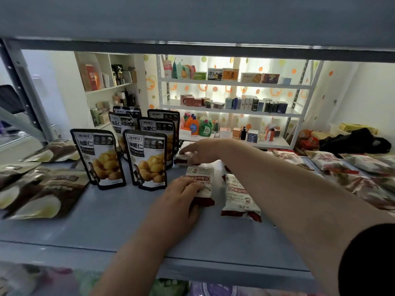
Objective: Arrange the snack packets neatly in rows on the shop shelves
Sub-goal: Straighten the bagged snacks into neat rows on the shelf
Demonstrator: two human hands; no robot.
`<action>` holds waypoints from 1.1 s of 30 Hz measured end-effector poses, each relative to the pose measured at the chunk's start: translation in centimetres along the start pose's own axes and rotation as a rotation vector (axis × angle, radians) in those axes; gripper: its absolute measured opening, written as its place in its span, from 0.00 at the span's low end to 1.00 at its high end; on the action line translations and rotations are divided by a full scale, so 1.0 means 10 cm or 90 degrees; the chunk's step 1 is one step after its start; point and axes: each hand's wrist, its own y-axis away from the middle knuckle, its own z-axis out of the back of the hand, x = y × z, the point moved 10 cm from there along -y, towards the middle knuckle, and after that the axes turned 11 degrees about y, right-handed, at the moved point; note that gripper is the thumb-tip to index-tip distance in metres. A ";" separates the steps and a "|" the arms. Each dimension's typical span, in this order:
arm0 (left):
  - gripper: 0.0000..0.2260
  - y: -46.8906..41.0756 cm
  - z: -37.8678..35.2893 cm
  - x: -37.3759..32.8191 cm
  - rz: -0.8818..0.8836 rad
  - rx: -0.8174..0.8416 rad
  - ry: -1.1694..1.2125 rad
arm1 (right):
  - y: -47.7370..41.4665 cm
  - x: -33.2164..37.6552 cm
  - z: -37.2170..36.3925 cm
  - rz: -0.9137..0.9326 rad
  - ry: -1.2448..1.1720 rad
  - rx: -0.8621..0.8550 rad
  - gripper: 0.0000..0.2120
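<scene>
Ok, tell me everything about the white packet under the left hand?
The white packet is a puffy plastic bag with red print and a dark red end nearest the camera. It lies flat on the blue-grey shelf, lengthwise front to back, right of the standing black pouches. The left hand grips its near left side.

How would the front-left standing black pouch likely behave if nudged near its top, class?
The front-left black pouch would probably tip rather than slide: it stands tall on a narrow base on the shelf. Its bulging film sides suggest it may dent. Falling backward, it might knock the pouch behind.
</scene>
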 end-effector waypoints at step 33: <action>0.23 0.08 -0.15 -0.93 -0.121 -0.054 -0.049 | 2.99 -0.31 -0.40 -0.367 -0.119 -0.422 0.27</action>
